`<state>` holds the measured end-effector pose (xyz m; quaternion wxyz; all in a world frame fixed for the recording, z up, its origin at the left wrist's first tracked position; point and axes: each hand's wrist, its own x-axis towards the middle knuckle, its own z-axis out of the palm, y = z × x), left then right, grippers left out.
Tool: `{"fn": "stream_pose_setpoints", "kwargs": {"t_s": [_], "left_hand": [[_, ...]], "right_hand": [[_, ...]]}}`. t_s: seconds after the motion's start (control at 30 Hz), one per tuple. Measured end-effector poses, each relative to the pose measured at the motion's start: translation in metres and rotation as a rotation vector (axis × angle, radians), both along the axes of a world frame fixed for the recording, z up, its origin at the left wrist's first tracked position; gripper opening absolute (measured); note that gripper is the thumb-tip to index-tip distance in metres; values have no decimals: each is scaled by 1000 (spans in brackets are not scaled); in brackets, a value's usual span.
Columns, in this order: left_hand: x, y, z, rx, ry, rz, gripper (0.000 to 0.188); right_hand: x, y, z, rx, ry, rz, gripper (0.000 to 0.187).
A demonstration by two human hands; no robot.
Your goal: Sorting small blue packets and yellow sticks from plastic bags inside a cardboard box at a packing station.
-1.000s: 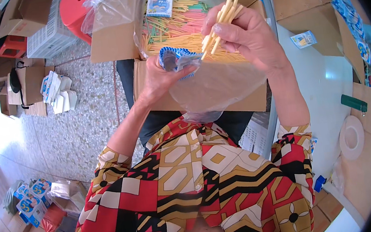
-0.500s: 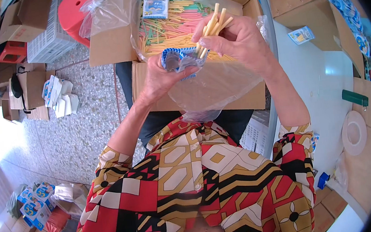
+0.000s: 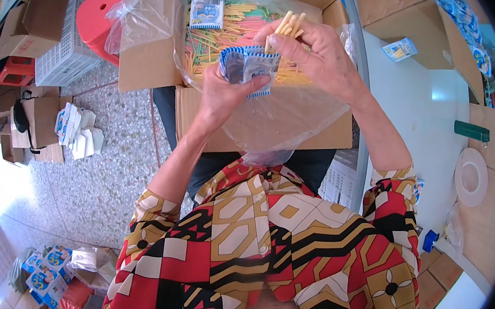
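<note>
My left hand is closed around small blue-and-white plastic packets held over the near side of a carton. Pinched in my right hand is a bunch of pale yellow sticks, their lower ends at the mouth of a packet. How far they reach inside is hard to see. Beneath both hands, the plastic-lined cardboard box holds a mass of loose yellow, pink and green sticks. A filled blue-and-white packet lies on top of them.
A red stool and a white crate stand left of the box. On the right is a pale tabletop with another packet, a green object and a white ring. White packs lie on the speckled floor.
The sticks in my right hand have gone lower toward the packet, with less of them showing above my fingers. My left hand has shifted slightly right and turned the packets more upright.
</note>
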<state>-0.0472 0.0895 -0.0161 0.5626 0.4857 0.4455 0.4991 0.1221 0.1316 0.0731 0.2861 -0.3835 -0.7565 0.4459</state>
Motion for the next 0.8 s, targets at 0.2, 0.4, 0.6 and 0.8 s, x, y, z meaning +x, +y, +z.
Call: {"fn": "stream_pose_setpoints", "kwargs": {"t_s": [0.2, 0.4, 0.6, 0.8], "left_hand": [[4, 9, -1, 7, 10, -14, 26], [5, 13, 4, 3, 12, 11, 26], [4, 15, 0, -33, -76, 5, 26], [6, 16, 1, -4, -82, 3, 26]], "right_hand": [[-7, 9, -3, -62, 218, 8, 32], [-12, 10, -5, -1, 296, 21, 35], [-10, 7, -1, 10, 314, -25, 33], [-8, 8, -8, -8, 358, -1, 34]]}}
